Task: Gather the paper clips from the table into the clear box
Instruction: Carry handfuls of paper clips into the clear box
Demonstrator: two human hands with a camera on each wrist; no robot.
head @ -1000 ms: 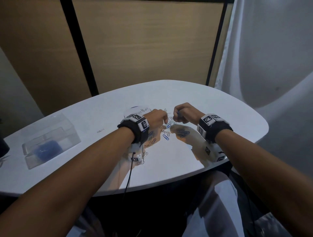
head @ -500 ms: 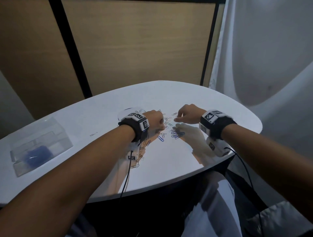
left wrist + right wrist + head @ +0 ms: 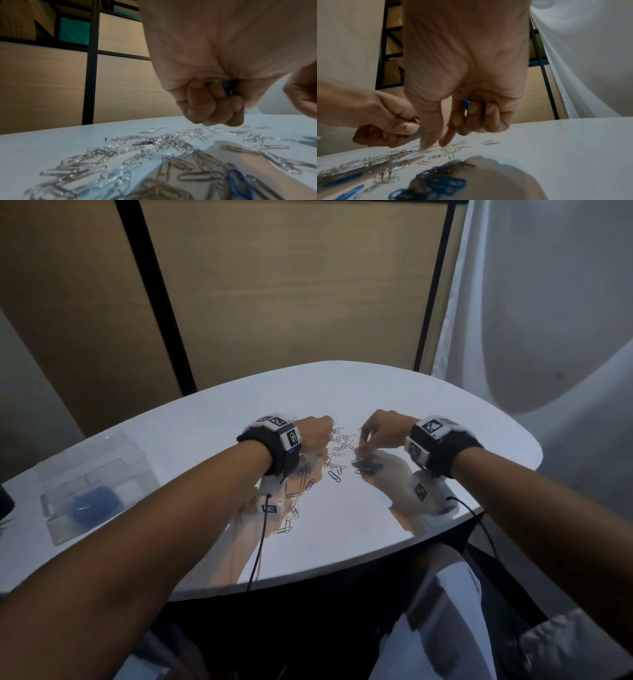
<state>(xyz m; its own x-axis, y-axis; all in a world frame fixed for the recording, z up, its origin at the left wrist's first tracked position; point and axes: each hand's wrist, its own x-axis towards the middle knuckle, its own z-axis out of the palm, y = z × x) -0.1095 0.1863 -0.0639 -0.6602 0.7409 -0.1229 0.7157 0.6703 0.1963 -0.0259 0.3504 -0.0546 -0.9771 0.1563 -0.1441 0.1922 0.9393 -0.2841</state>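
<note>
Silver paper clips (image 3: 342, 438) lie scattered mid-table, with a small heap of blue clips (image 3: 368, 469) nearer me. My left hand (image 3: 327, 433) hovers over the silver clips (image 3: 171, 140) in a fist (image 3: 221, 116) and grips a blue clip (image 3: 226, 88). My right hand (image 3: 364, 440) faces it. Its thumb and forefinger (image 3: 435, 143) reach down onto the silver clips, while its curled fingers hold a blue clip (image 3: 465, 104). The clear box (image 3: 113, 453) stands far left with blue clips (image 3: 92, 503) inside.
More silver clips (image 3: 291, 515) trail toward the front edge beside my left wrist cable (image 3: 258, 546). The white table (image 3: 394, 392) is glossy and mirrors my hands. A wood panel wall stands behind and a white curtain (image 3: 548, 302) hangs at right.
Both hands stay over the pile. The right hand's thumb and forefinger have come down onto the silver clips. The head view has shifted slightly.
</note>
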